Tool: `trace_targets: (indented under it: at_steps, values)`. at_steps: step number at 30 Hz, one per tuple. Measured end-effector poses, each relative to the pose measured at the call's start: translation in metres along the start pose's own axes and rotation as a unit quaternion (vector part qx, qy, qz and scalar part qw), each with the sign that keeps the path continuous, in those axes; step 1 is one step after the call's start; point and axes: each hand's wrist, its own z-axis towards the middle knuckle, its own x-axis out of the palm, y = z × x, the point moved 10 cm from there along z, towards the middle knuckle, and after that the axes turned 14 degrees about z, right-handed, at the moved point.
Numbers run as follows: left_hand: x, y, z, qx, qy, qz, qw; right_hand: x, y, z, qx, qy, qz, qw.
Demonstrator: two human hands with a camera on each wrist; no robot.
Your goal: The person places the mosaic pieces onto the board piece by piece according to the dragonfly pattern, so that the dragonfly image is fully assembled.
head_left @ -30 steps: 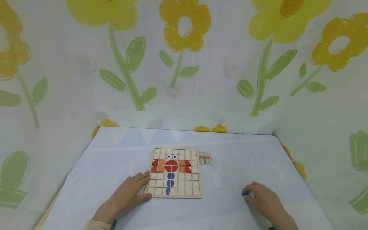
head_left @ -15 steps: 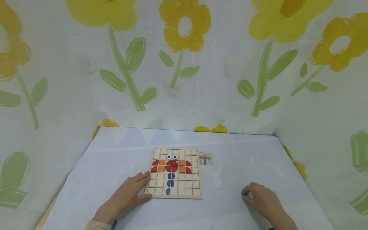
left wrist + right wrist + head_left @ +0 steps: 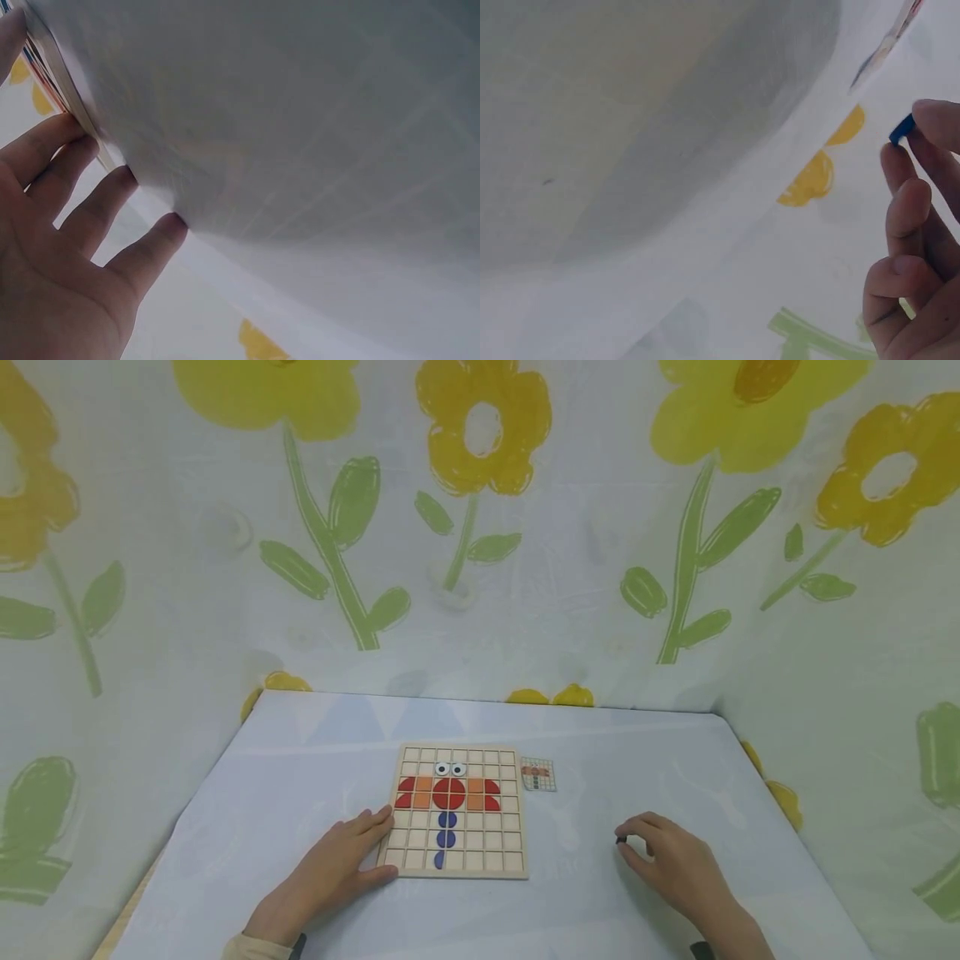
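A square wooden grid board [image 3: 524,870] lies on the table in the head view. Red and orange pieces, two eye pieces and several blue half-round pieces [image 3: 447,839] sit in its cells; the lowest row holds a single blue half. My left hand [image 3: 330,864] rests against the board's left side, with fairly straight fingers on that edge and the thumb at the near left corner. To the right of the board, over the table, my right hand [image 3: 678,864] pinches a small blue piece [image 3: 901,130] between thumb and index finger. Its full shape is hidden by the fingertips.
A small patterned card [image 3: 538,774] lies just right of the board's upper corner, printed with a similar figure on a grid. The white table [image 3: 600,743] meets flower-printed cloth walls [image 3: 570,610] at the back and sides.
My right hand has lifted slightly and shifted a little left and away from me, still pinching the blue piece. The left hand and the board have stayed put.
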Motion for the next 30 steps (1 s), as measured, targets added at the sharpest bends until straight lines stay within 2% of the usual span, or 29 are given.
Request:
trace_targets:
  at_steps: [12,18,26,30]
  values:
    - [0.000,0.000,-0.001,-0.001,-0.005,-0.001,1.0000,0.001,0.014,0.012,-0.041,-0.034,0.010,0.9985]
    - [0.000,0.001,-0.001,0.004,-0.017,0.006,0.9998,-0.001,0.023,0.019,-0.059,-0.055,0.019,0.9966]
    - [0.001,0.002,-0.001,0.001,-0.012,0.003,0.9999,0.002,0.033,0.026,-0.086,-0.060,0.040,0.9936]
    - [0.002,0.003,-0.001,-0.001,-0.008,-0.002,1.0000,0.002,0.036,0.030,-0.087,-0.061,0.038,0.9936]
